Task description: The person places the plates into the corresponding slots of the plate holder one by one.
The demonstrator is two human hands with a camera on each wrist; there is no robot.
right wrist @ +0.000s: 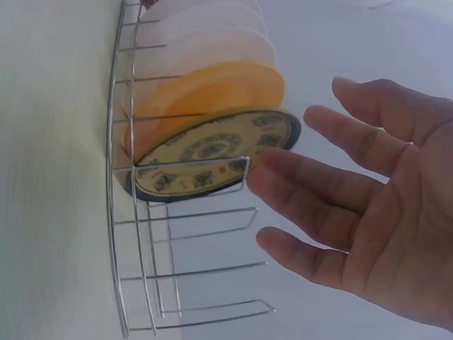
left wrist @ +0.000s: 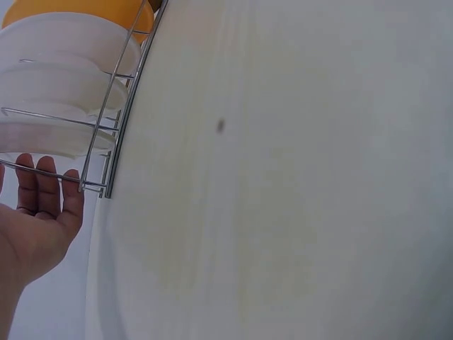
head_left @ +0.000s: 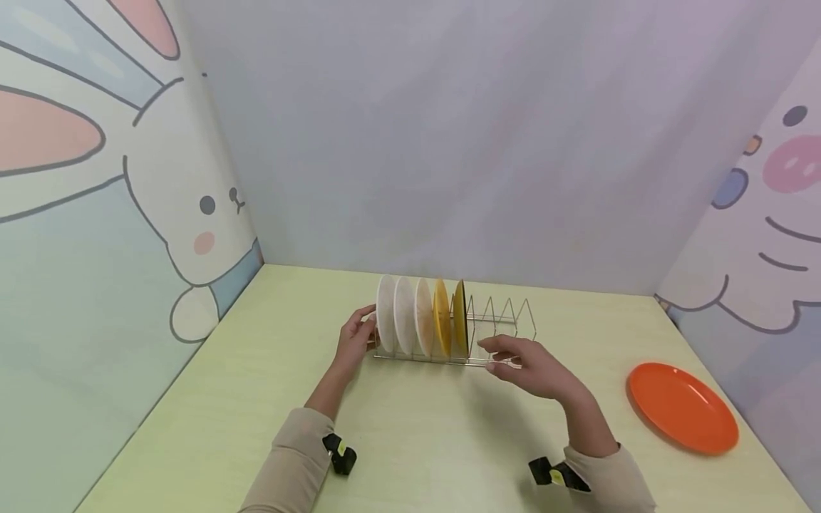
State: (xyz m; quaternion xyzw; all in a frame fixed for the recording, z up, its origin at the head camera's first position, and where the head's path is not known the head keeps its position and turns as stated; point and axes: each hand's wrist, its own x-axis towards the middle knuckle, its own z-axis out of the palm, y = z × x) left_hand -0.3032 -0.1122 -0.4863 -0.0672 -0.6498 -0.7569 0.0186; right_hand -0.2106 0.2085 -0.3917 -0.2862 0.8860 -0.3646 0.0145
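A metal wire plate rack (head_left: 417,360) stands toward the back of the table with several plates upright in its left part. Three are white, the outermost white plate (head_left: 385,315) at the left end. Beside them stand a yellow-orange plate (head_left: 441,318) and a patterned, dark-rimmed plate (right wrist: 212,145). My left hand (head_left: 353,343) holds the rack's left end, fingertips bent at the end wire next to the outermost white plate. My right hand (head_left: 535,367) hovers in front of the rack's right half, fingers loosely spread and holding nothing, just right of the patterned plate.
An orange plate (head_left: 683,408) lies flat on the pale table (head_left: 417,449) at the right, near its edge. Cartoon-printed panels border both sides, and a plain grey curtain (head_left: 436,142) hangs behind. Several rack slots right of the patterned plate hold no plates.
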